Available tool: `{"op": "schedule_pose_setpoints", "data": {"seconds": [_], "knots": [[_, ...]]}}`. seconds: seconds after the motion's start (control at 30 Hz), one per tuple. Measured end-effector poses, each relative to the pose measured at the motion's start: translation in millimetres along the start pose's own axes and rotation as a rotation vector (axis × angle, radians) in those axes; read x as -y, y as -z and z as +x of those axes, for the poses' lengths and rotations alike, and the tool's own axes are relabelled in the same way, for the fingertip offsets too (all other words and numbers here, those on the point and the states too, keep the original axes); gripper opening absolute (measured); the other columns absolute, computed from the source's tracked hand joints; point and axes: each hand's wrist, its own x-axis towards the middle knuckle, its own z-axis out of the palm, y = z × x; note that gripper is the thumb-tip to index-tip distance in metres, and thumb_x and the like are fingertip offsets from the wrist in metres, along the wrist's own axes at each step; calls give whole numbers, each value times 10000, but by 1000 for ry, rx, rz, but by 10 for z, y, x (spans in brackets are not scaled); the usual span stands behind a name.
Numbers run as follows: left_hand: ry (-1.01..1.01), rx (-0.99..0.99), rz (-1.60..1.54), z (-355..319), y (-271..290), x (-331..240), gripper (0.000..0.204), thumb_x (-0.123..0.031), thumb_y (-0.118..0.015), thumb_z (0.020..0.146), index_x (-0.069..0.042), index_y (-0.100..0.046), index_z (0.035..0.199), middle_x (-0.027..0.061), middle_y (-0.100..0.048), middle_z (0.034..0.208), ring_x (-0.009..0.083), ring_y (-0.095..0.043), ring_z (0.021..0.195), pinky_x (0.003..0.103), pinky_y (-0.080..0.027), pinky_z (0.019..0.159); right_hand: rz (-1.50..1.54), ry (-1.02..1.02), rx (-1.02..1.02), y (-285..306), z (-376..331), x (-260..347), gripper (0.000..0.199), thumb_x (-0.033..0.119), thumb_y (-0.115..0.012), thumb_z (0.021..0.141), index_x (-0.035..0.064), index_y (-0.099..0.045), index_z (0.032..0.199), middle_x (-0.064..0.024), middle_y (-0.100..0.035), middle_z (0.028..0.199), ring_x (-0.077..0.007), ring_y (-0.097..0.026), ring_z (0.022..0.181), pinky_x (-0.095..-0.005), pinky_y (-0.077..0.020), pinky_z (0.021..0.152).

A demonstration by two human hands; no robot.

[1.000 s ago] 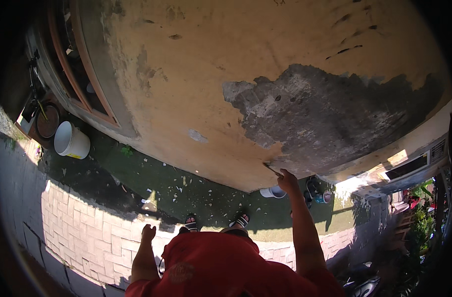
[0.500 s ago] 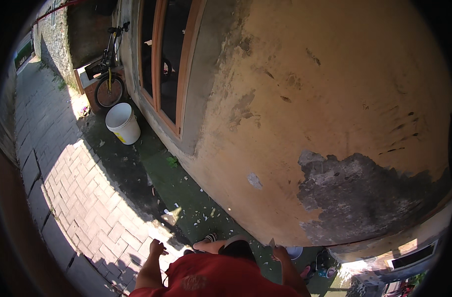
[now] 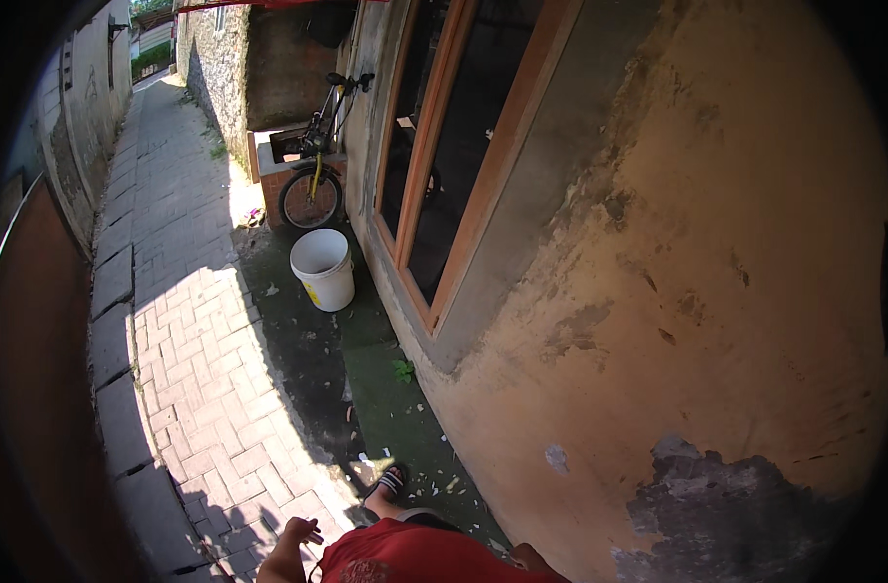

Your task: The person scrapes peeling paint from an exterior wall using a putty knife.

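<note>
My left hand [image 3: 300, 532] hangs beside my red shirt over the sunlit paving, with its fingers loosely apart and nothing in them. My right hand [image 3: 529, 557] is at the lower edge, close to the foot of the wall, partly hidden by the shirt. A thin greyish sliver of the scraper [image 3: 506, 556] shows beside it; most of that tool is out of sight. The tan wall [image 3: 580, 408] to my right has peeling paint and a large bare grey patch [image 3: 726, 505]. One foot in a striped sandal [image 3: 390, 480] stands on the green ground strip.
A white bucket [image 3: 325, 282] stands by the wall under a wood-framed window [image 3: 429, 194]. Behind it leans a bicycle [image 3: 313, 185]. Pale flakes [image 3: 451, 483] litter the green strip [image 3: 390, 408]. A paved alley [image 3: 206, 379] runs away on the left.
My view has swung left and up along the alley, so bucket and window sit further right. The sandalled foot is further forward. My right hand and its scraper, plainer before, are mostly hidden now.
</note>
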Motion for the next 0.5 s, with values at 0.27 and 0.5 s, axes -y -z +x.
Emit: {"op": "schedule_pose_setpoints", "data": {"seconds": [0.27, 0.5], "knots": [[-135, -444, 473, -115, 748, -593, 610, -458, -320, 1006, 22, -691, 1065, 242, -662, 1146, 398, -602, 1121, 462, -444, 1009, 208, 84, 72, 1051, 772, 1831, 542, 449, -544, 911, -25, -660, 674, -153, -642, 599, -271, -649, 533, -439, -532, 581], [-396, -625, 469, -271, 1397, -1500, 530, -410, -403, 992, 35, -690, 966, 255, -683, 1033, 429, -628, 1007, 499, -478, 921, 139, 86, -60, 976, 1029, 2615, 542, 444, -559, 880, -71, -681, 764, -173, -638, 605, -305, -664, 572, -447, -525, 578]]}}
